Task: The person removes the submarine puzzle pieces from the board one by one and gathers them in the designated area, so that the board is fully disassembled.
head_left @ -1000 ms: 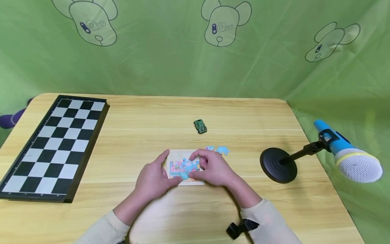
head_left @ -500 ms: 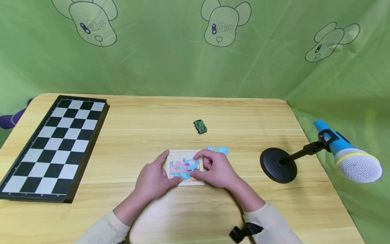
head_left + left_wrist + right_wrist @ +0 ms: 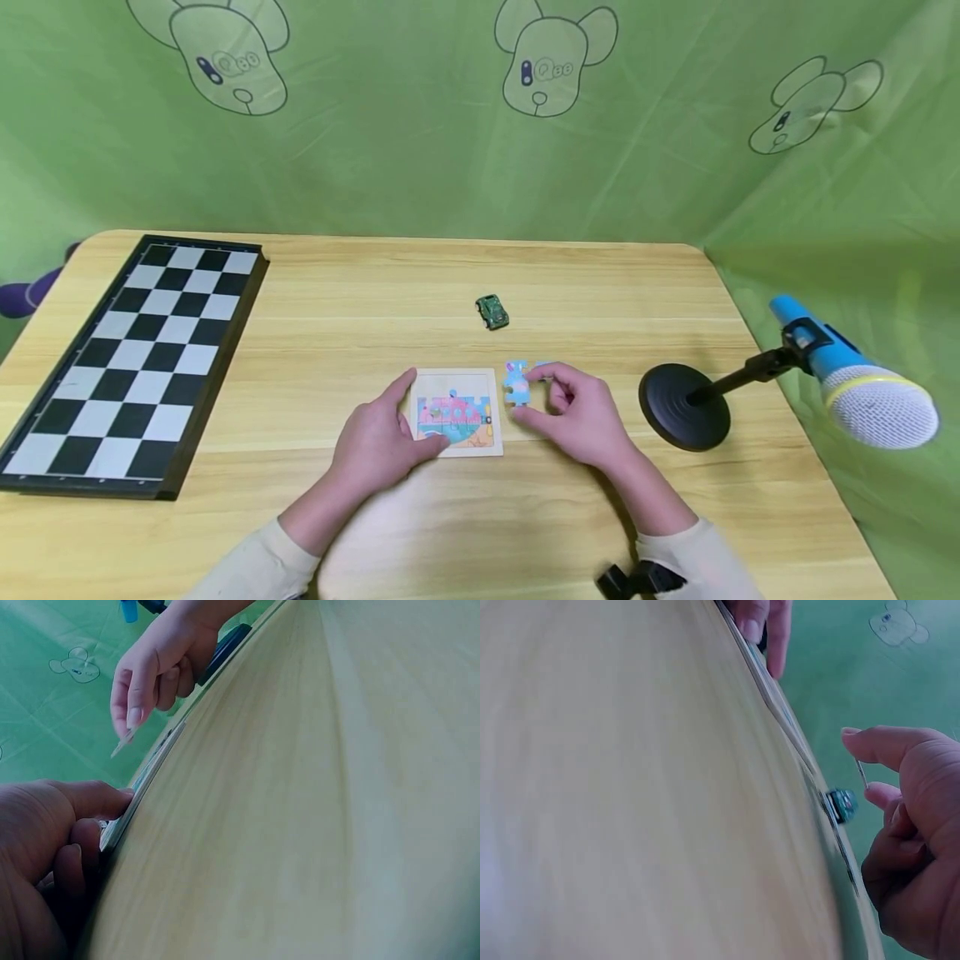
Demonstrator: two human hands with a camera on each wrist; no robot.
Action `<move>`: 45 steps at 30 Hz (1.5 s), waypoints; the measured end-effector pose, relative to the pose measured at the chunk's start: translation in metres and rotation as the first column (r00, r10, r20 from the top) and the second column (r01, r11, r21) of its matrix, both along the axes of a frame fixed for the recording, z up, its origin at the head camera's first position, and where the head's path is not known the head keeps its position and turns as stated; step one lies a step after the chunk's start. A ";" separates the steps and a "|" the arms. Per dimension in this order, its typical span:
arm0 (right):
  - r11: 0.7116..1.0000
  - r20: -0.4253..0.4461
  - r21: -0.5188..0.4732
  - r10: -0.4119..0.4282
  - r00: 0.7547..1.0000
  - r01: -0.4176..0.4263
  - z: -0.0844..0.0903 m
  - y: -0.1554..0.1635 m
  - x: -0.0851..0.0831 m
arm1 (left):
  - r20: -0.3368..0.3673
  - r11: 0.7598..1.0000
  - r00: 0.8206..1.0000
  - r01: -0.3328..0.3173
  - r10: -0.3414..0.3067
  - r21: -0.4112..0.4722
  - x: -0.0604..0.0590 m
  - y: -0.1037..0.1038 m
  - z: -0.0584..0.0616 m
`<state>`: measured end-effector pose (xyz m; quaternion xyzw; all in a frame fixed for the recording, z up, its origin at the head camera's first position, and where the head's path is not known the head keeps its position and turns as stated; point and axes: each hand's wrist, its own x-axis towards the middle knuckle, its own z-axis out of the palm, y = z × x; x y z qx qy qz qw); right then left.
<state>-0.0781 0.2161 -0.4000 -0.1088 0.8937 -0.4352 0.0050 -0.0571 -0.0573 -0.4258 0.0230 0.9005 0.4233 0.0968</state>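
A small jigsaw puzzle tray lies on the table, with pink, blue and sandy pieces filling its lower part. My left hand grips the tray's left side, index finger at the far corner and thumb on the near edge. Just right of the tray, my right hand pinches a light-blue puzzle piece between thumb and index finger. Both wrist views show this piece raised above the tabletop. Another blue piece lies behind the right index finger, mostly hidden.
A green toy car sits beyond the tray. On the left lies a black-and-white checkered board. A blue microphone on a round black stand stands at the right. Green cloth hangs behind the table.
My right hand has carried the blue piece from over the tray to its right side, uncovering the pink pieces. My left hand has stayed on the tray.
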 end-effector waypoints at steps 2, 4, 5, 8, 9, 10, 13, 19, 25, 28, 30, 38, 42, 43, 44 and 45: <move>1.000 -0.025 0.006 -0.025 0.999 0.025 0.001 0.007 0.000 | -0.001 1.000 1.000 -0.001 0.001 0.000 0.000 0.000 0.000; 0.999 -0.048 0.014 -0.052 0.998 0.052 0.001 0.014 0.000 | -0.001 1.000 1.000 -0.001 0.001 0.002 0.000 0.000 0.000; 0.998 -0.058 0.017 -0.065 0.996 0.066 0.002 0.018 0.000 | -0.002 1.000 1.000 -0.001 0.001 0.003 0.000 0.001 0.001; 0.993 -0.081 0.031 -0.113 0.990 0.115 0.002 0.027 -0.001 | 0.002 1.000 1.000 -0.002 0.002 0.003 0.000 0.001 0.001; 0.991 -0.087 0.039 -0.128 0.988 0.132 0.003 0.030 -0.001 | 0.002 1.000 1.000 -0.002 0.002 0.004 0.000 0.001 0.001; 0.988 -0.093 0.048 -0.145 0.985 0.149 0.003 0.033 -0.001 | -0.001 1.000 1.000 -0.001 0.001 0.004 0.000 0.001 0.001; 0.979 -0.105 0.077 -0.182 0.978 0.191 0.005 0.040 -0.002 | -0.003 1.000 1.000 0.001 -0.001 0.006 0.000 0.001 0.000; 0.961 -0.109 0.120 -0.238 0.965 0.251 0.003 0.050 -0.004 | -0.012 1.000 1.000 0.005 -0.005 0.002 -0.001 0.001 -0.001; 0.940 -0.127 0.176 -0.272 0.954 0.291 -0.003 0.055 -0.007 | -0.007 1.000 1.000 0.006 -0.006 0.000 -0.001 0.001 -0.001; 0.935 -0.128 0.196 -0.276 0.953 0.297 -0.006 0.057 -0.007 | -0.007 1.000 1.000 0.006 -0.006 0.001 0.000 0.001 -0.001; 0.932 -0.122 0.206 -0.279 0.952 0.299 -0.007 0.058 -0.007 | -0.007 1.000 1.000 0.005 -0.005 0.002 0.000 0.001 -0.001; 0.923 -0.089 0.251 -0.277 0.957 0.291 -0.012 0.060 -0.008 | -0.008 1.000 1.000 0.002 -0.002 0.000 0.000 0.001 -0.001; 0.922 -0.066 0.262 -0.278 0.958 0.285 -0.010 0.058 -0.009 | -0.005 1.000 1.000 0.000 0.000 -0.004 0.000 0.002 0.000; 0.922 -0.059 0.263 -0.278 0.959 0.284 -0.009 0.058 -0.009 | -0.004 1.000 1.000 -0.001 0.001 -0.003 0.001 0.002 0.000; 0.922 -0.049 0.265 -0.279 0.959 0.282 -0.009 0.057 -0.009 | -0.004 1.000 1.000 -0.001 0.001 -0.003 0.001 0.002 0.000; 0.922 -0.041 0.265 -0.280 0.959 0.281 -0.008 0.057 -0.009 | -0.003 1.000 1.000 -0.001 0.001 -0.003 0.001 0.002 0.000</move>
